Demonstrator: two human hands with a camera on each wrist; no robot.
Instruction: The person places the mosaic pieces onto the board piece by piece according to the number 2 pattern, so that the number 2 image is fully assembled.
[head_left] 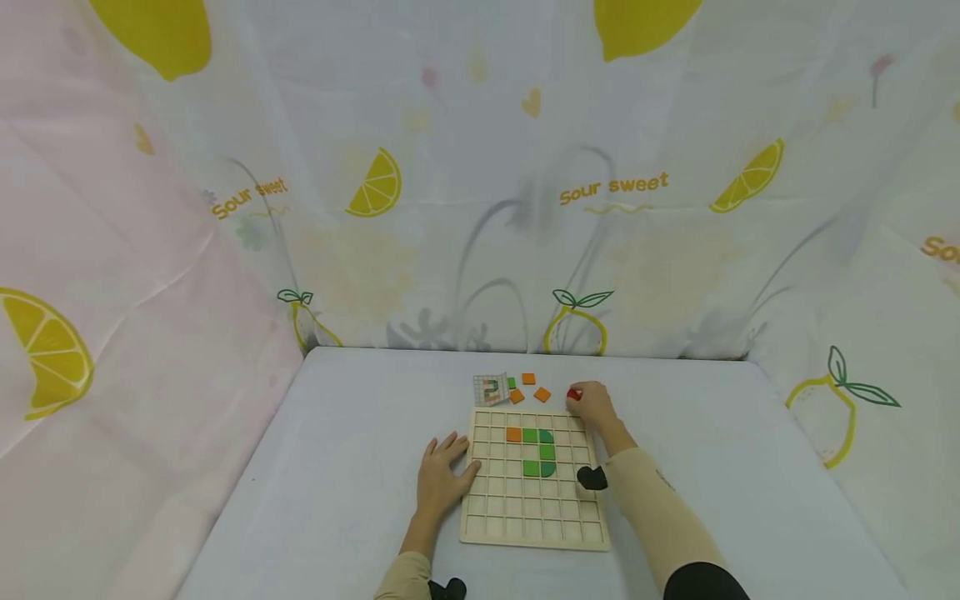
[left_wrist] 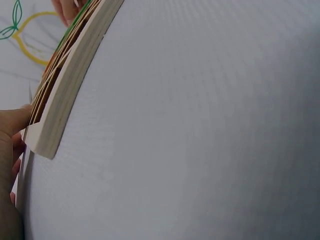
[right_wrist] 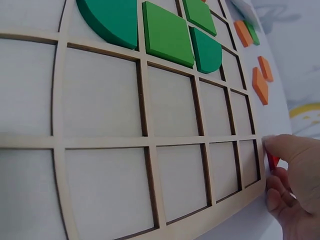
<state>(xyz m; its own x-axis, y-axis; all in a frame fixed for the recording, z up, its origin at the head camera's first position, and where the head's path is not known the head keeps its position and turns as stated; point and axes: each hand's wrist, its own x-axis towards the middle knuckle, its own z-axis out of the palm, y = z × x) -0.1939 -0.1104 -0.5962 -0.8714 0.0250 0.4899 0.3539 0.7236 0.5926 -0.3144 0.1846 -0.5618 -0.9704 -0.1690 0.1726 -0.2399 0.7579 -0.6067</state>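
A wooden grid board (head_left: 500,506) lies on the white table. In its cells sit an orange square tile (head_left: 513,434), several green square tiles (right_wrist: 167,35) and two dark green tiles with one rounded corner (right_wrist: 207,52). My left hand (head_left: 441,479) rests at the board's left edge with its fingers spread, the thumb touching the rim. Just beyond the far right corner, my right hand (head_left: 595,403) pinches a small red piece (head_left: 574,393) between thumb and fingers. Most of that piece is hidden by the fingers, so its shape cannot be told.
Behind the board lies a small card with a printed grid pattern (head_left: 490,390). Beside it are loose orange tiles (head_left: 542,394) and a loose green tile (head_left: 512,382). A lemon-patterned cloth (head_left: 465,250) hangs around the table (head_left: 337,467) at the back and sides.
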